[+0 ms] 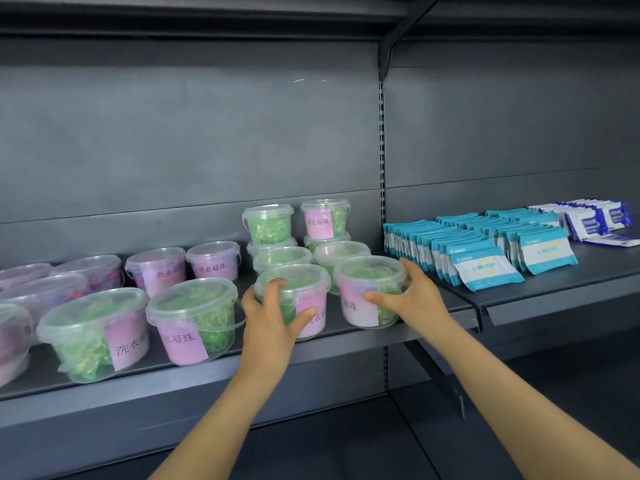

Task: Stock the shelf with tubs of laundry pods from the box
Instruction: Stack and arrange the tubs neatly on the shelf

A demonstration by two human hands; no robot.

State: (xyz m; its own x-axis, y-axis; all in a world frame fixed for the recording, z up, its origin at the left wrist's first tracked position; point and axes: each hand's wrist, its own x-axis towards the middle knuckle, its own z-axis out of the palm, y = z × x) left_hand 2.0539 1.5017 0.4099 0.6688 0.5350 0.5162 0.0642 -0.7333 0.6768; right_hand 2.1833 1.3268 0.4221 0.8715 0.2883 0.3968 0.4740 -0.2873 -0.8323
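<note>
On the grey metal shelf (346,348), one tub of green pods (300,287) is clasped in the curled left hand (268,317), a neighbouring tub (370,277) in the right hand (415,296). Stacked tubs (270,226) are seen behind the hands, teal sachets (485,254) to their right.

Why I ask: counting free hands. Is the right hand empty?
No, the right hand grips a green-pod tub standing at the front of the shelf.

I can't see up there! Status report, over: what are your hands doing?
Left hand grips one green-pod tub, right hand grips the tub beside it. Both at the shelf front edge. Teal packets lie further right, not blocking.
</note>
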